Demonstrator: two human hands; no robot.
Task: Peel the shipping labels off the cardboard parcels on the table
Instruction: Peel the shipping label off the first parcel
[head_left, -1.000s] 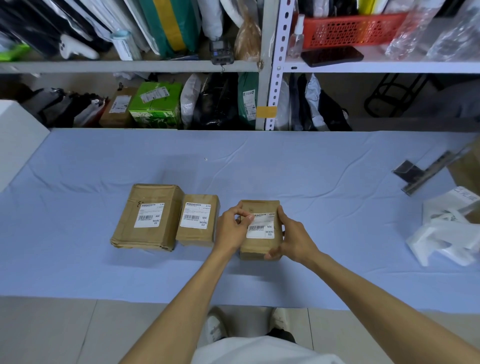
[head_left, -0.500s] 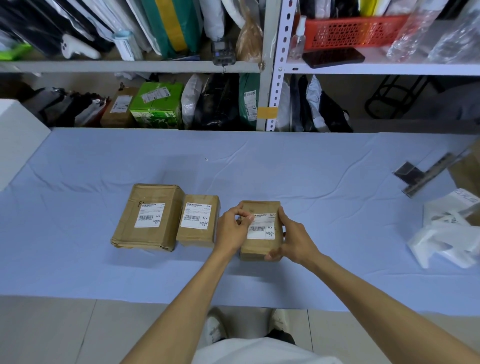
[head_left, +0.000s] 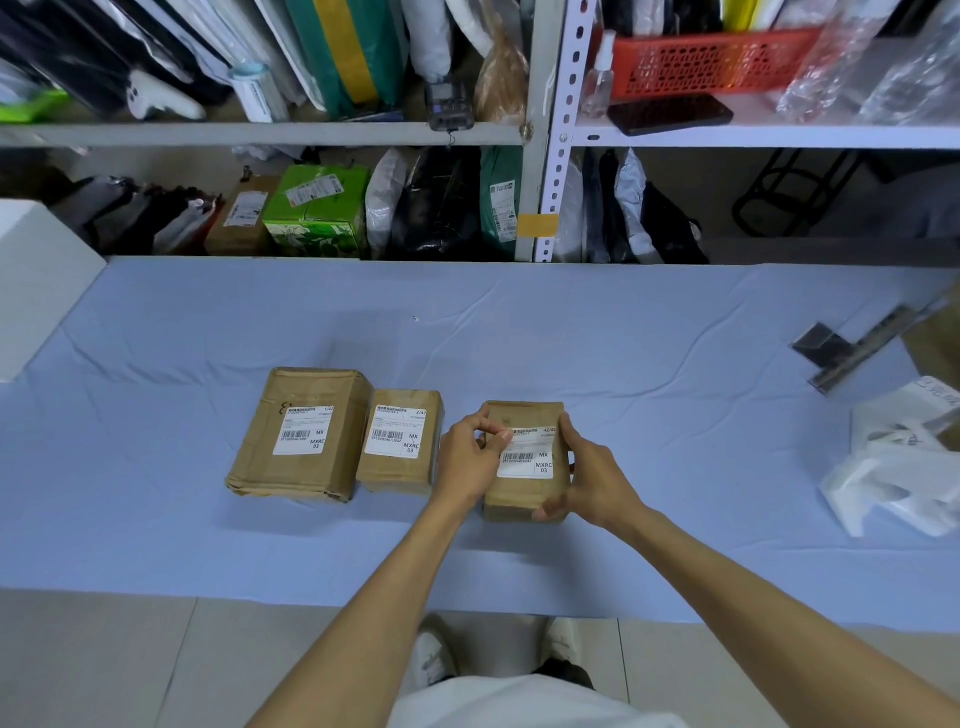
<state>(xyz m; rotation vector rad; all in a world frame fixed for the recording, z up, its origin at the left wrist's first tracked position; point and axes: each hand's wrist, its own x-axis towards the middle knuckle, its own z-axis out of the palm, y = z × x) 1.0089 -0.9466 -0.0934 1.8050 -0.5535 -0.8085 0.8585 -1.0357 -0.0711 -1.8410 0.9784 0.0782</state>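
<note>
- Soft, even light came from overhead; the blue desk was evenly bright.
- Faint shadows hugged the near sides of the parcels.
- Under the shelf it was dim.
- Wide-angle bending bowed the desk's edges; things at its right edge were smeared, its centre sharp.

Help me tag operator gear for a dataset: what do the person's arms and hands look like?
The left hand and right hand are bare: no gloves, rings or watch show. The left forearm and right forearm are bare too, with no sleeve in view. A white garment shows at the waist, white shoes below.
</note>
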